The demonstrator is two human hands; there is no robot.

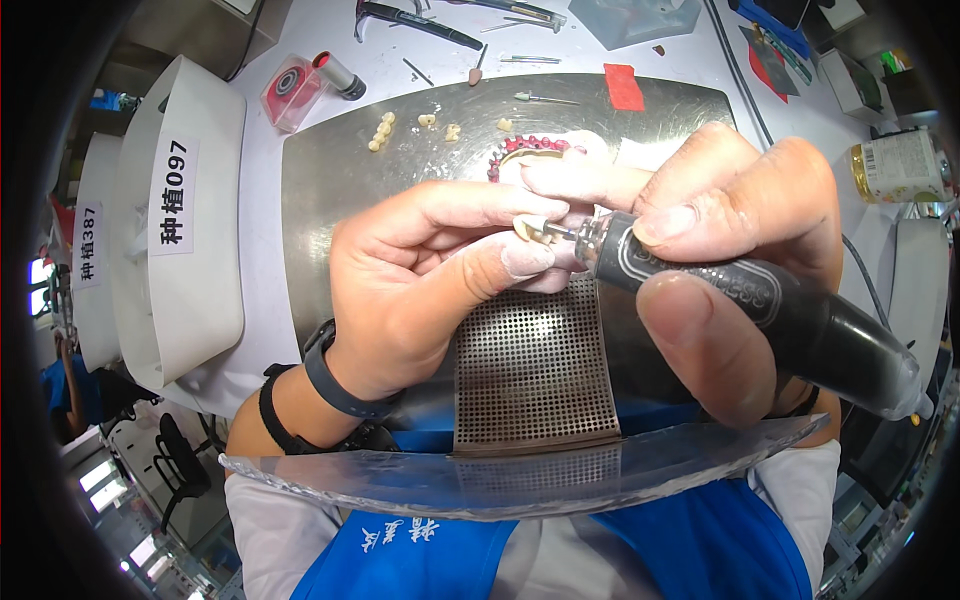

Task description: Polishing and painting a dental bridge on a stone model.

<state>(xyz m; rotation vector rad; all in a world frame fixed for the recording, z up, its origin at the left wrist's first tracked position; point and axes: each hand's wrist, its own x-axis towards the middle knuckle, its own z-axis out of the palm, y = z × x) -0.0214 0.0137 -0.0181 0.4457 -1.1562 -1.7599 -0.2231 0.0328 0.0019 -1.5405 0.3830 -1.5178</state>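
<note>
Pinched between the thumb and fingers of my left hand is a small cream-coloured dental crown. My right hand wraps round a black rotary handpiece, whose thin bur points left and meets the crown or sits right against it. White dust coats the fingers of both hands, which are close together. Just beyond the fingertips stands a dental model with a row of dark red teeth, partly hidden by my hands. Below the hands a perforated metal grille is set in the steel work surface.
Several cream tooth pieces and a loose bur lie on the steel. Behind are a red square, a clear box and a hammer. White bins stand left; a clear shield curves across the front.
</note>
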